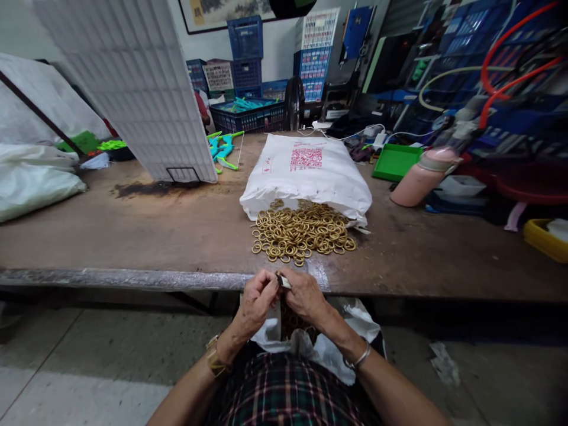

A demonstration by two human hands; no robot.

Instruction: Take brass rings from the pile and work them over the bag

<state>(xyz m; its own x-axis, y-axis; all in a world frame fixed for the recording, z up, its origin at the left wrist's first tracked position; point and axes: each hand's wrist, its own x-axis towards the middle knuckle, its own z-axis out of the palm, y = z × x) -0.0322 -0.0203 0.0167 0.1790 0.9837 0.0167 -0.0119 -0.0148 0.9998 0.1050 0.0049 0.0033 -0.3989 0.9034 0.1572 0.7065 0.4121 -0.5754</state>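
Observation:
My left hand (260,299) and my right hand (306,299) meet at the table's front edge, fingers closed in a pinch. Between their fingertips is a small dark and white piece (284,281), too small to make out fully. Just beyond them a pile of brass-coloured rings (306,231) spreads out of the open mouth of a white printed sack (306,171) lying on the table. Below my hands, a white bag (350,325) sits open at my lap with more rings (295,322) inside, partly hidden by my hands.
A white ribbed panel (133,89) stands at the left of the brown table (177,231), beside turquoise and green plastic pieces (224,151). To the right are a green tray (397,162), a pink bottle (419,180) and a yellow tray (544,239). Stacked crates (246,53) stand behind.

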